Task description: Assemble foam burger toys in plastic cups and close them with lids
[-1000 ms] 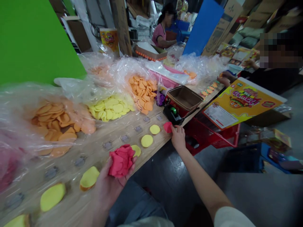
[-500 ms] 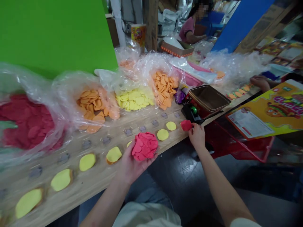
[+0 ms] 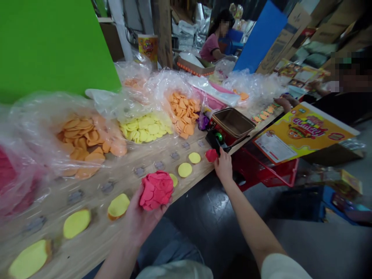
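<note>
In my left hand [image 3: 138, 223], palm up with the fingers curled, rests a heap of thin red pieces [image 3: 156, 190]. My right hand [image 3: 224, 166] pinches a single red piece [image 3: 210, 155] at the far end of a row of yellow pieces [image 3: 185, 170], beside a black tape dispenser [image 3: 215, 140]. Whether that red piece touches the table is unclear. Nearer yellow pieces, such as one yellow oval [image 3: 118, 206], lie on orange-brown bases. The heap partly hides one yellow piece. Small greyish see-through bits [image 3: 107, 187] form a second row behind.
Clear bags hold orange pieces [image 3: 183, 110], yellow pieces [image 3: 145, 128] and dark red pieces [image 3: 7, 182]. A brown-lined tub [image 3: 234, 122] stands past the dispenser. To the right are a yellow printed box [image 3: 305, 131] and a co-worker's hand [image 3: 286, 102]. Another person [image 3: 210, 44] sits behind.
The view has swung to the right, so the table scene sits further left. Both hands keep their red pieces; the right one stays at the row's far end.
</note>
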A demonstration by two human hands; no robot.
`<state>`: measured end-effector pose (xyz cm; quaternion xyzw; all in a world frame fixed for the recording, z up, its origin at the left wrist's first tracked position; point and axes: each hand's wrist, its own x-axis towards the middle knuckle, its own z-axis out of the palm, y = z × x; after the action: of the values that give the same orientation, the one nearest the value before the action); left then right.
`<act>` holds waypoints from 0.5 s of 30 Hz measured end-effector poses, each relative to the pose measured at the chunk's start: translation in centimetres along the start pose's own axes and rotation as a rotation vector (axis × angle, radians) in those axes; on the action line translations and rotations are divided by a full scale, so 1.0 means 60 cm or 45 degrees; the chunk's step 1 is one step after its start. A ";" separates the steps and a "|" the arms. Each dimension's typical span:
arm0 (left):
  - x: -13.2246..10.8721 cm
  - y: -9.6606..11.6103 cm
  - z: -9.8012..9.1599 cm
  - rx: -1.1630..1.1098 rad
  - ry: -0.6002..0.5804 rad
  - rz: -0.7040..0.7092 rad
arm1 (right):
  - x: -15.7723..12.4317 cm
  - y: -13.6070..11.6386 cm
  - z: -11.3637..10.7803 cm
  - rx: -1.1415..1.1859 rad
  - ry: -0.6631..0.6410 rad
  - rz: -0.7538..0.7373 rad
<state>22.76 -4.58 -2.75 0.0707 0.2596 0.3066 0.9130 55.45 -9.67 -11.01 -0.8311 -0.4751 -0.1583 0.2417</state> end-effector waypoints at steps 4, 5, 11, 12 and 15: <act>0.001 0.001 0.003 -0.008 0.032 0.046 | 0.002 0.003 0.003 -0.064 0.006 0.049; 0.001 0.000 0.004 -0.011 0.037 0.050 | 0.003 0.002 0.004 -0.082 -0.008 0.045; 0.000 -0.003 0.001 -0.042 0.012 0.037 | 0.006 -0.005 0.014 -0.114 -0.020 0.041; 0.000 -0.002 0.000 -0.035 0.004 0.037 | 0.006 -0.004 0.015 -0.098 -0.026 0.049; -0.002 0.000 0.000 0.005 -0.015 0.050 | 0.009 0.001 0.016 -0.062 -0.024 0.067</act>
<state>22.67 -4.67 -2.71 0.0794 0.2533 0.3237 0.9082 55.82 -8.80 -11.60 -0.8504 -0.4514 -0.1553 0.2211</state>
